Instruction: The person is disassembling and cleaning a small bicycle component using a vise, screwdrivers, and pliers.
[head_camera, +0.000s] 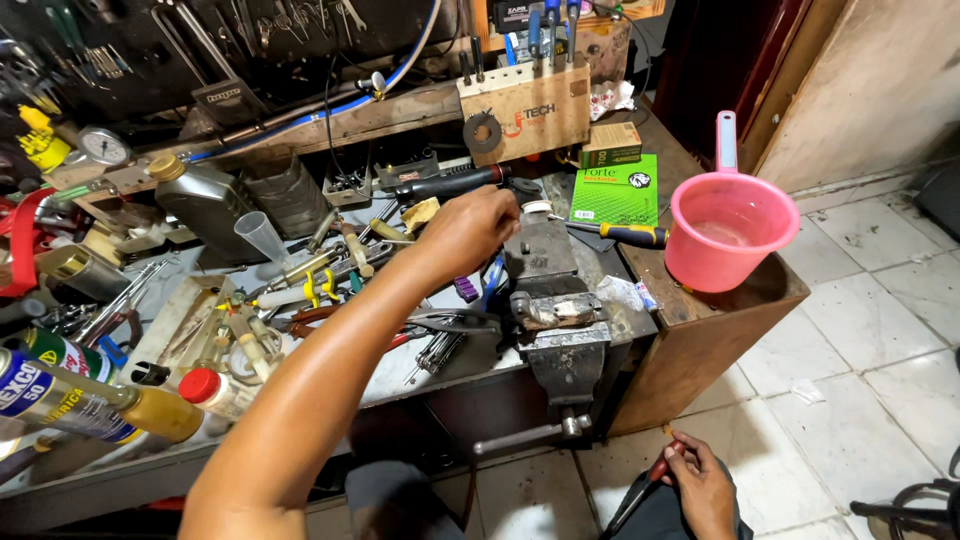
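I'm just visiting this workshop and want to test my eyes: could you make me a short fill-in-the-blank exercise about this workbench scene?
1. The left hand reaches over the bench to the top of the metal ____.
2. The plastic scoop with a long handle at the bench's right end is ____ in colour.
3. The right hand, low near the floor tiles, holds a slim tool with a ____ handle.

Missing words: vise; pink; red

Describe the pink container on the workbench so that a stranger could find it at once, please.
Start at the grey bench vise on the front edge of the workbench, then look to the right end of the bench. There, beside a green box, stands the pink plastic scoop. It is the only pink thing, round, with a long upright handle.
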